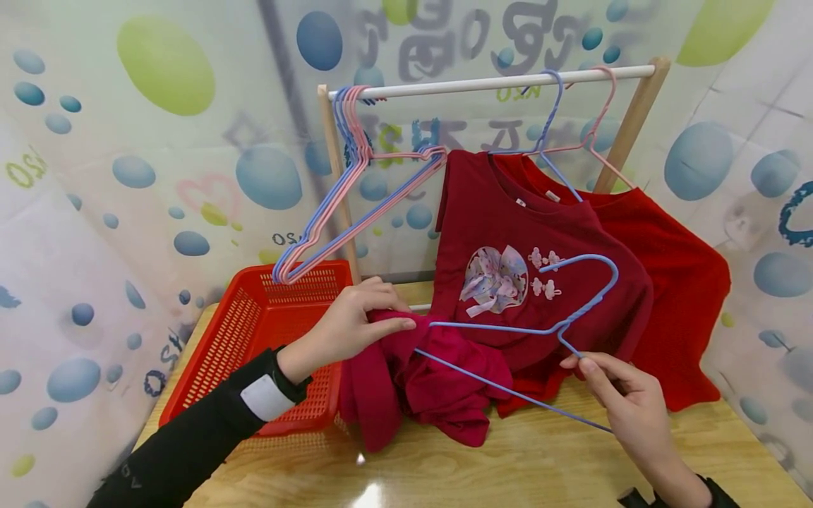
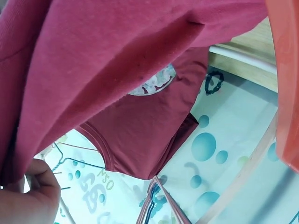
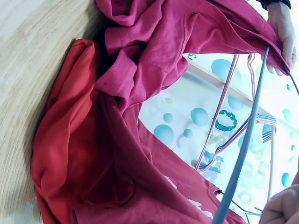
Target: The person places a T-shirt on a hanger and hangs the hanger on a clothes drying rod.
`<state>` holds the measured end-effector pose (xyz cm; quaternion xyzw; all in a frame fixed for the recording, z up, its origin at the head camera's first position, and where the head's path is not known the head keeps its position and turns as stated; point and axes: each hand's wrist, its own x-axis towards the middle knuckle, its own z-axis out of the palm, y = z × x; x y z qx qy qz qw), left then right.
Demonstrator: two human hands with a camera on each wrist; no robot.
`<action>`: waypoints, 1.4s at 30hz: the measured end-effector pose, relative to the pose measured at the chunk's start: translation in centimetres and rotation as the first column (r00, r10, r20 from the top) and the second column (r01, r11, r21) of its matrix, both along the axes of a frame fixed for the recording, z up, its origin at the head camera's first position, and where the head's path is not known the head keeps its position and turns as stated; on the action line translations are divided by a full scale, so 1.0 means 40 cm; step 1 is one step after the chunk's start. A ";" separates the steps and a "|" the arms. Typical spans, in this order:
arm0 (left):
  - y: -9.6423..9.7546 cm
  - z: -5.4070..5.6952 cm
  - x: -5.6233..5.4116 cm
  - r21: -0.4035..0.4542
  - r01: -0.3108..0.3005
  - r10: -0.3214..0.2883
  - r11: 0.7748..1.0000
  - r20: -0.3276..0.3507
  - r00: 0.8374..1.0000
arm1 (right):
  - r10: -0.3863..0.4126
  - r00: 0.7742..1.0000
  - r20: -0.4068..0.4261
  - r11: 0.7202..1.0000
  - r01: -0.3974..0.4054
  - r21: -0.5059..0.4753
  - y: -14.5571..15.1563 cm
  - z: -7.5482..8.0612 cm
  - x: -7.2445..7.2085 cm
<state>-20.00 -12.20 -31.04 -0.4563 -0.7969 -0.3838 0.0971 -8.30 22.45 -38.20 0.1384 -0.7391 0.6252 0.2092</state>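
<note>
My left hand [image 1: 346, 321] pinches the edge of a magenta garment [image 1: 438, 374], which hangs bunched down to the tabletop. One end of a blue wire hanger [image 1: 581, 310] runs into the cloth beside the left thumb. My right hand [image 1: 625, 395] grips that hanger on its shoulder wire just below the twisted neck, with the hook pointing up. From the left wrist, the magenta cloth [image 2: 117, 51] fills the upper view, the left fingers [image 2: 42, 179] at its lower edge. In the right wrist view, the hanger wire [image 3: 245, 144] slants up to the garment; the covered hanger end is hidden.
Behind stands a rack with a white rod [image 1: 483, 85] and wooden posts. Several blue and pink hangers [image 1: 356, 176] hang at its left; a maroon shirt [image 1: 470, 212] and a red garment [image 1: 686, 296] hang at its right. A red basket [image 1: 216, 353] sits left on the wooden table [image 1: 495, 466].
</note>
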 end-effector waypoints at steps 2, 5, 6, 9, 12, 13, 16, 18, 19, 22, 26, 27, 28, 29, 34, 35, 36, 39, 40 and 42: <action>0.001 0.002 0.002 -0.007 0.011 -0.011 1.000 -0.027 1.000 | 0.002 1.000 -0.014 1.000 -0.002 -0.004 -0.004 0.000 -0.001; 0.004 0.004 0.004 -0.011 0.025 -0.026 1.000 -0.063 0.998 | -0.003 1.000 -0.023 1.000 0.003 0.006 -0.009 0.001 -0.004; 0.005 0.004 0.004 -0.011 0.028 -0.029 1.000 -0.073 0.997 | -0.008 1.000 -0.023 1.000 0.008 0.011 -0.010 0.002 -0.004; 0.008 0.001 0.006 -0.007 0.031 -0.031 0.999 -0.100 0.994 | -0.033 0.999 -0.008 0.999 0.033 0.020 -0.014 0.003 -0.007; 0.012 -0.003 0.007 -0.004 0.026 -0.026 1.000 -0.127 0.992 | -0.055 0.998 0.010 0.998 0.055 0.028 -0.018 0.004 -0.009; 0.013 -0.005 0.007 -0.002 0.024 -0.024 1.000 -0.134 0.991 | -0.062 0.998 0.016 0.998 0.061 0.032 -0.019 0.004 -0.009; 0.016 -0.011 0.008 -0.001 0.014 -0.014 1.000 -0.152 0.988 | -0.061 0.998 0.007 0.996 0.061 0.058 -0.022 0.005 -0.013; 0.015 -0.015 0.008 -0.006 0.010 -0.011 1.000 -0.159 0.987 | -0.059 0.998 -0.001 0.996 0.059 0.071 -0.025 0.007 -0.016; 0.014 -0.016 0.009 -0.012 0.007 -0.009 1.000 -0.163 0.987 | -0.058 0.998 -0.007 0.995 0.058 0.080 -0.026 0.007 -0.018; 0.013 -0.016 0.011 -0.047 -0.007 -0.002 0.999 -0.193 0.981 | -0.059 0.998 -0.011 0.994 0.059 0.095 -0.029 0.010 -0.021; 0.015 -0.014 0.010 -0.103 -0.032 0.004 0.994 -0.261 0.965 | -0.052 0.999 -0.011 0.993 0.053 0.108 -0.034 0.013 -0.026; 0.015 -0.014 0.009 -0.114 -0.036 0.004 0.993 -0.276 0.961 | -0.048 0.999 -0.013 0.993 0.049 0.107 -0.034 0.014 -0.028; 0.017 -0.014 0.008 -0.123 -0.038 0.001 0.992 -0.288 0.958 | -0.048 0.999 -0.014 0.993 0.049 0.111 -0.035 0.014 -0.029; 0.018 -0.014 0.007 -0.128 -0.037 -0.003 0.991 -0.299 0.954 | -0.044 0.999 -0.014 0.993 0.046 0.110 -0.036 0.015 -0.029; 0.021 -0.018 0.002 -0.153 -0.019 -0.034 0.988 -0.333 0.942 | -0.052 0.998 -0.026 0.989 0.055 0.140 -0.042 0.019 -0.030; 0.022 -0.019 0.000 -0.156 -0.016 -0.038 0.988 -0.339 0.940 | -0.056 0.998 -0.029 0.987 0.059 0.149 -0.043 0.020 -0.030; 0.023 -0.020 -0.001 -0.158 -0.014 -0.042 0.987 -0.345 0.938 | -0.059 0.998 -0.034 0.985 0.064 0.158 -0.044 0.021 -0.031; 0.027 -0.023 -0.003 -0.158 -0.015 -0.044 0.987 -0.364 0.930 | -0.084 0.996 -0.036 0.977 0.089 0.191 -0.049 0.025 -0.032; 0.029 -0.025 -0.003 -0.158 -0.014 -0.046 0.987 -0.367 0.929 | -0.090 0.995 -0.032 0.975 0.095 0.201 -0.050 0.026 -0.032; 0.034 -0.029 -0.004 -0.158 -0.009 -0.051 0.987 -0.367 0.929 | -0.095 0.995 -0.018 0.972 0.096 0.213 -0.053 0.027 -0.033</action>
